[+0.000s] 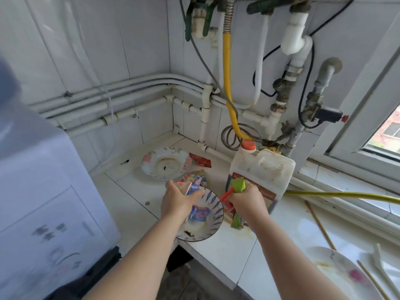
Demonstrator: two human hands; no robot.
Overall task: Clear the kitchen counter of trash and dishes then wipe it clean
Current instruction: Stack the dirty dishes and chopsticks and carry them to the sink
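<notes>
My left hand holds a clear and blue snack wrapper over a blue-striped bowl at the counter's front edge. My right hand grips a bunch of green and red wrappers just right of that bowl, in front of a dirty plastic jug. A floral plate with food stains sits farther back. A red packet lies right of it, and crumpled colourful wrappers lie between the plate and the bowl.
A white tiled counter fills the corner under wall pipes and a yellow hose. At the lower right are a stained plate and chopsticks. A white appliance stands at the left. A window is at the right.
</notes>
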